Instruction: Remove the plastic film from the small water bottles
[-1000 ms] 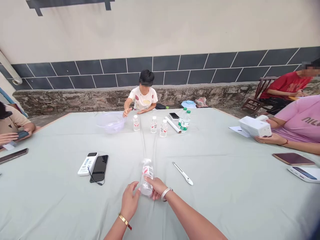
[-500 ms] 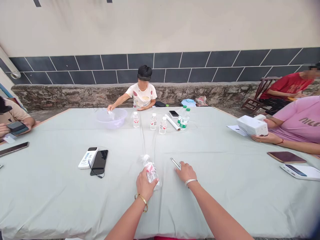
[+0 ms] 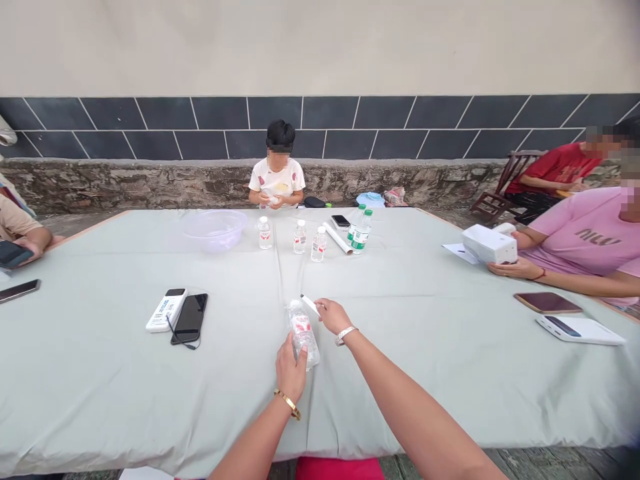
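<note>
The bottle (image 3: 303,328) slanted over the counter (image 3: 235,400), its long axis pointing away and slightly left. The left hand (image 3: 291,370), curled partway, held its near end from the left. The right hand (image 3: 334,316), nearer the cap (image 3: 295,305), pinched a cutter (image 3: 312,306) to the bottle's right, tip beside the cap; whether they touched, I couldn't tell.

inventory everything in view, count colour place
held bottle: 1, clear, near middle
slim tool: 1, white, beside bottle
small bottles: 3, clear, far side
green-capped bottles: 2, clear, far side
basin: 1, purple, far left
roll: 1, white, far side
phones: 4, dark, on table
power banks: 2, white, both sides
box: 1, white, right
tablecloth: 1, grey, beneath
wall: 1, beige, behind
other people: 4, clothing varied, beyond
left hand: 1, bare, on bottle
right hand: 1, bare, on tool
</note>
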Available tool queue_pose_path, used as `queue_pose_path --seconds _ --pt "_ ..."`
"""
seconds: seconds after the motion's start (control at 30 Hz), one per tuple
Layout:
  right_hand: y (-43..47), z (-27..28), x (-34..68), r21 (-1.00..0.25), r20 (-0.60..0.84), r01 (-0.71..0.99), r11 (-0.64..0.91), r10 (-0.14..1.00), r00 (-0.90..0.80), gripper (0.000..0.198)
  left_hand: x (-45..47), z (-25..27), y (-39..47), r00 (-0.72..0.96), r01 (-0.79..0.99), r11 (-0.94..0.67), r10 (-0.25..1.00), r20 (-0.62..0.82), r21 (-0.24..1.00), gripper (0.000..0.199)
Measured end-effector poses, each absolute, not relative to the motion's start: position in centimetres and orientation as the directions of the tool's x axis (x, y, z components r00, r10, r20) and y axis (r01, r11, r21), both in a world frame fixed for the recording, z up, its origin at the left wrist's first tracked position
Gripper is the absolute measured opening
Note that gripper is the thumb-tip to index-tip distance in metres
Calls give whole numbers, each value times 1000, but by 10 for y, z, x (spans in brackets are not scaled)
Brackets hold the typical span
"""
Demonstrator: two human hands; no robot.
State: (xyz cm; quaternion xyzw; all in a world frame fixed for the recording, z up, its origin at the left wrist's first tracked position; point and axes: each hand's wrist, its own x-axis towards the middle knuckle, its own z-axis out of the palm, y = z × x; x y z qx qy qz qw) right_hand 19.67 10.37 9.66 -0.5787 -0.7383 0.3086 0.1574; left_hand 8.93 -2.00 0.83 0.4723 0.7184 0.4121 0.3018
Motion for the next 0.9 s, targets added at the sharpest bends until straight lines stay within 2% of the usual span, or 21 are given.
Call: queue_pose_path --seconds 0.2,0.37,0.43,0.53,0.6,0.67,0.73,0.83,0.9 --pt "88 117 188 -580 -134 784 221 923 -360 22 73 0 -23 -357 236 214 926 -120 948 55" --pt "32 125 247 -585 -282 736 340 766 -578 27 61 2 -21 -363 83 224 914 -180 971 52" --pt "21 126 267 -631 -338 707 320 707 -621 27 59 5 -22 -353 16 248 908 -227 969 50" --pt "29 122 281 -716 -422 669 200 640 -642 28 58 12 -24 -333 -43 300 895 -296 953 47" --pt "47 111 280 -724 -390 681 106 752 -531 33 57 17 -26 -317 -74 353 878 -357 933 45" --pt "67 94 275 -668 -272 743 28 921 -279 37 57 20 -27 -296 -112 397 862 -412 911 43" --pt "82 74 269 -540 -170 841 -32 983 -72 37 56 21 -29 -272 -129 408 862 -428 904 37" --pt "85 56 259 -273 -114 962 16 992 -49 30 59 22 -29 -257 -111 372 885 -388 922 26" --pt "75 57 249 -196 -39 974 110 992 -120 29 66 21 -28 -269 -98 330 900 -344 939 22"
